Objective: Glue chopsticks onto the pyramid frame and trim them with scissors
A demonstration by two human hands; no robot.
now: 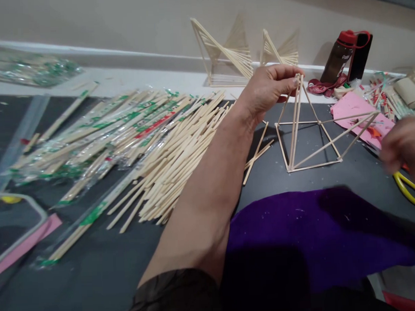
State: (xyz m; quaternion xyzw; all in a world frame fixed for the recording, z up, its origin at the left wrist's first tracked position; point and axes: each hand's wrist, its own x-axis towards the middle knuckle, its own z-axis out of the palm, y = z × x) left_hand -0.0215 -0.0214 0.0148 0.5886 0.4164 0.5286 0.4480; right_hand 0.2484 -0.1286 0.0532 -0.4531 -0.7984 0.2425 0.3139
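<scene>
My left hand (271,87) pinches the top corner of an open frame of wooden chopsticks (296,125), which stands on the dark table with a square base. A second pointed corner of that frame juts out to the right. Close to that corner is my right hand (406,146), smeared by motion and cut by the picture's edge, so its fingers cannot be read. Yellow-handled scissors (408,189) lie just below it. Beside my left forearm rest a few loose chopsticks (257,158) and a large heap of bare chopsticks (183,161).
Wrapped chopsticks (124,117) spread over the left side. Two finished-looking twisted chopstick models (224,50) stand against the wall. A red-capped bottle (338,55) and a pink sheet (353,107) are at the right. Purple cloth (298,216) lies in front.
</scene>
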